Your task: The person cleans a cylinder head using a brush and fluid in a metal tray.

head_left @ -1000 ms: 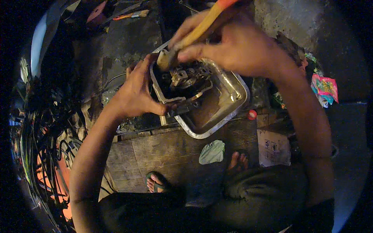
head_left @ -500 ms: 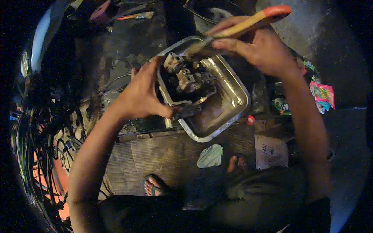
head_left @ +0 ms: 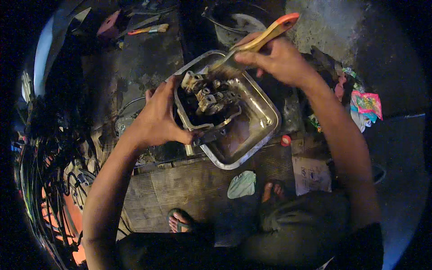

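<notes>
My left hand (head_left: 157,118) is clamped around the near side of a greasy grey metal engine part (head_left: 208,100), steadying it inside the shiny rectangular steel tray (head_left: 265,118) that sits tilted on the grimy floor. My right hand (head_left: 276,59) is closed around a paintbrush with a yellow and orange handle (head_left: 265,37), its bristles pressed to the far end of the part. A pale green rag (head_left: 242,184) lies just below the tray, near my sandalled feet.
</notes>
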The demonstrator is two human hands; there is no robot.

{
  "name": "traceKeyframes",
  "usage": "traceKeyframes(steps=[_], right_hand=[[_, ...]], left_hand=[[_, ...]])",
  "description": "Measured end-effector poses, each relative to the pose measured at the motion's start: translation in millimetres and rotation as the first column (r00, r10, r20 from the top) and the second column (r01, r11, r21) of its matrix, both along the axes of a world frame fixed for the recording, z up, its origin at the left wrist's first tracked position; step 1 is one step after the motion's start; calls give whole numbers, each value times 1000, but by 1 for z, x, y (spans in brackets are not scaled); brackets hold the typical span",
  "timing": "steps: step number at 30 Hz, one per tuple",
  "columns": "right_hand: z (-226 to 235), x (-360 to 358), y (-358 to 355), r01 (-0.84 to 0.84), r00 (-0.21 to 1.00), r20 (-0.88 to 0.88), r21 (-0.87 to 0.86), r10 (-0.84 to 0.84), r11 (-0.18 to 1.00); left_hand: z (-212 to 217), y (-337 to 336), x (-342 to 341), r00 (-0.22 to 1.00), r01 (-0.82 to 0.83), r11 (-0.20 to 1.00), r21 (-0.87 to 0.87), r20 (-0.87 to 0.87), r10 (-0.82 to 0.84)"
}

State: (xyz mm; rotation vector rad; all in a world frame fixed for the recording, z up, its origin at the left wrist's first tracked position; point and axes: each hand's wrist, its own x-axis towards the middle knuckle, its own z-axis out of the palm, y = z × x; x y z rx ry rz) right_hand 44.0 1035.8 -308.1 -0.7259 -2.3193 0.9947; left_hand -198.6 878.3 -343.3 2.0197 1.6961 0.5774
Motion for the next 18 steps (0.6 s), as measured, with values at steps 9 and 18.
traceKeyframes(steps=[9,18], right_hand=[[-23,-10,-8,93,991,-56,-367,-122,926],[-29,-17,-18,113,950,-210,-460,-231,881]], left_hand=[[5,1,5,983,-41,996,-83,175,55],[-1,-2,-4,999,-43,996,-76,20,45]])
